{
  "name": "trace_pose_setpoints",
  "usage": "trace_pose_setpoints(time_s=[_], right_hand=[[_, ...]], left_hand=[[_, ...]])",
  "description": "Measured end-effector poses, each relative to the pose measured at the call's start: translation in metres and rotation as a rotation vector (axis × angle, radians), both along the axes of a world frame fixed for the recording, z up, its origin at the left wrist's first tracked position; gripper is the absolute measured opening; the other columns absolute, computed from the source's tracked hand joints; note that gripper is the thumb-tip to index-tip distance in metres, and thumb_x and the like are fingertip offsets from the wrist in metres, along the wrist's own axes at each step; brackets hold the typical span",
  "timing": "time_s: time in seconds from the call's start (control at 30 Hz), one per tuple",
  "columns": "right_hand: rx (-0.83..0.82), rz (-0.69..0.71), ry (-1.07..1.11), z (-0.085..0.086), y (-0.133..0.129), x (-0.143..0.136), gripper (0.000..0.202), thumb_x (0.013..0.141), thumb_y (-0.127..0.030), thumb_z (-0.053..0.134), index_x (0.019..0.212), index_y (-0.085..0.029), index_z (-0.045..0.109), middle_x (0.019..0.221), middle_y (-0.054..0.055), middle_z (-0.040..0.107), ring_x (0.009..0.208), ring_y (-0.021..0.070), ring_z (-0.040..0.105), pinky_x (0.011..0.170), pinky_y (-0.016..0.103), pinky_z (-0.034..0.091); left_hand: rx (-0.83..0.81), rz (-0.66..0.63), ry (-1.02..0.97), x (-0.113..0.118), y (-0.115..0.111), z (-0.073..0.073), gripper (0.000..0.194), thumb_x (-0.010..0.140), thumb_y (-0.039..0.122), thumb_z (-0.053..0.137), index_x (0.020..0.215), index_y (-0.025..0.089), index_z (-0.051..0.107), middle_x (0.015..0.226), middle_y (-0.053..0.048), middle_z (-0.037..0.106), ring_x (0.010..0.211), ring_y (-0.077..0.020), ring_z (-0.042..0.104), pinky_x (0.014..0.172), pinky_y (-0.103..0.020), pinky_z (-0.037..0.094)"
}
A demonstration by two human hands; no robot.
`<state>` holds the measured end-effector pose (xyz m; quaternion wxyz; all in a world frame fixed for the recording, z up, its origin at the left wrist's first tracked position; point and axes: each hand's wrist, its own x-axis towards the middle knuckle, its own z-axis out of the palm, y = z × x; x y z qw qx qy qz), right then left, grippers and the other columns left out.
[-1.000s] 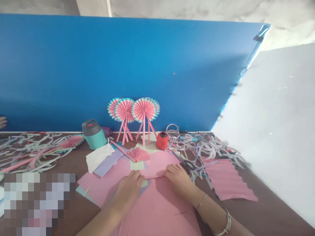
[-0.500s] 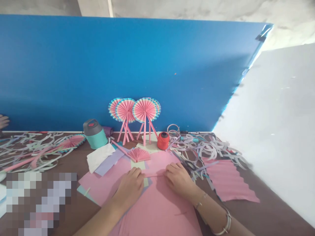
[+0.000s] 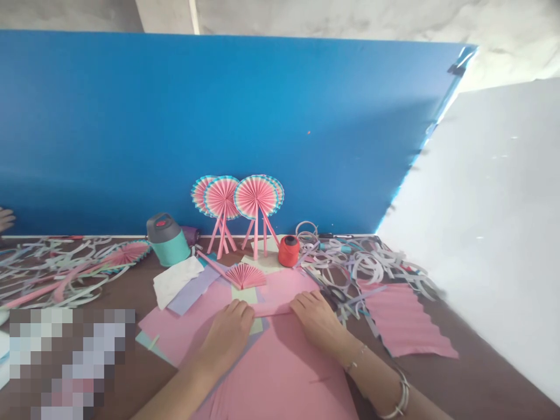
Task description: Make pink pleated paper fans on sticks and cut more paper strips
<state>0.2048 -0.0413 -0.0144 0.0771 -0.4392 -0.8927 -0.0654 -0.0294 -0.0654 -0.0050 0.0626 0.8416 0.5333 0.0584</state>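
My left hand (image 3: 231, 329) and my right hand (image 3: 315, 318) press on the two ends of a folded pink paper strip (image 3: 273, 309), their fingers curled over it. Beneath them lies a large pink paper stack (image 3: 284, 373). Just beyond the strip rests a small pleated pink fan (image 3: 245, 276) with a stick pointing left. Round pink fans with blue edges (image 3: 257, 197) stand on pink sticks against the blue panel. A red spool (image 3: 289, 251) sits behind the paper, right of the sticks.
A teal container (image 3: 170, 245) and a white cloth (image 3: 177, 281) are at the left. Curled paper strips (image 3: 367, 265) heap up at the right, by dark scissors and a pleated pink sheet (image 3: 411, 321). Another person's hand (image 3: 6, 219) shows at the far left edge.
The pink strip between my hands looks wider and flatter. My hands have shifted slightly along it, and the whole view has moved a little.
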Motion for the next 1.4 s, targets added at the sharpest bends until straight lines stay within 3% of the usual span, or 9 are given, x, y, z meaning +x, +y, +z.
trace_pose_setpoints(time_s=[0.3, 0.47, 0.6, 0.77, 1.0, 1.2, 1.4], right_hand=[[-0.098, -0.045, 0.112, 0.002, 0.006, 0.001, 0.025, 0.081, -0.002, 0.044, 0.091, -0.017, 0.061, 0.087, 0.006, 0.063, 0.082, 0.0191, 0.050, 0.072, 0.031, 0.026], [-0.056, -0.059, 0.073, 0.001, 0.006, -0.001, 0.019, 0.083, -0.006, 0.047, 0.085, -0.016, 0.063, 0.091, 0.007, 0.061, 0.083, 0.0196, 0.048, 0.072, 0.032, 0.026], [-0.022, -0.016, 0.032, 0.001, 0.006, 0.000, 0.014, 0.085, -0.013, 0.050, 0.080, -0.017, 0.063, 0.090, 0.006, 0.060, 0.085, 0.0200, 0.047, 0.072, 0.033, 0.026], [-0.023, -0.006, -0.039, 0.001, 0.007, 0.000, 0.019, 0.083, -0.004, 0.048, 0.080, -0.016, 0.062, 0.085, 0.007, 0.061, 0.081, 0.0198, 0.048, 0.070, 0.033, 0.025], [-0.094, -0.034, 0.047, 0.001, 0.001, 0.003, 0.024, 0.080, 0.000, 0.044, 0.089, -0.016, 0.061, 0.089, 0.007, 0.060, 0.084, 0.0191, 0.049, 0.075, 0.031, 0.027], [-0.091, -0.072, 0.133, -0.007, 0.006, 0.005, 0.023, 0.083, -0.003, 0.043, 0.090, -0.017, 0.059, 0.093, 0.005, 0.059, 0.087, 0.0193, 0.048, 0.075, 0.031, 0.027], [-0.094, -0.047, 0.015, 0.002, 0.004, 0.004, 0.016, 0.083, -0.008, 0.048, 0.083, -0.017, 0.061, 0.091, 0.006, 0.059, 0.085, 0.0196, 0.047, 0.071, 0.032, 0.027]], left_hand=[[-0.005, 0.074, -0.155, -0.004, 0.006, 0.003, 0.034, 0.090, 0.013, 0.030, 0.100, 0.022, 0.061, 0.097, -0.004, 0.060, 0.094, -0.0187, 0.053, 0.079, -0.030, 0.041], [0.025, 0.095, -0.084, 0.001, 0.011, -0.004, 0.031, 0.089, 0.012, 0.035, 0.094, 0.022, 0.064, 0.096, -0.005, 0.060, 0.094, -0.0213, 0.053, 0.074, -0.032, 0.041], [0.097, 0.035, 0.002, 0.004, 0.010, -0.006, 0.031, 0.090, 0.011, 0.034, 0.092, 0.018, 0.064, 0.093, -0.007, 0.059, 0.092, -0.0224, 0.052, 0.075, -0.034, 0.040], [0.064, 0.012, 0.076, 0.002, 0.008, -0.007, 0.033, 0.086, 0.004, 0.037, 0.102, 0.018, 0.062, 0.093, -0.007, 0.060, 0.091, -0.0224, 0.052, 0.076, -0.034, 0.041], [0.013, 0.027, 0.044, 0.002, -0.001, -0.004, 0.040, 0.076, -0.007, 0.034, 0.097, 0.017, 0.059, 0.097, -0.007, 0.058, 0.094, -0.0236, 0.051, 0.076, -0.035, 0.039], [-0.060, 0.138, -0.087, 0.002, 0.005, 0.003, 0.031, 0.086, 0.006, 0.033, 0.091, 0.019, 0.061, 0.096, -0.005, 0.059, 0.094, -0.0201, 0.053, 0.075, -0.031, 0.039], [0.013, 0.104, -0.056, 0.001, 0.006, 0.001, 0.033, 0.087, 0.006, 0.031, 0.093, 0.018, 0.062, 0.094, -0.006, 0.061, 0.092, -0.0221, 0.052, 0.073, -0.033, 0.040]])
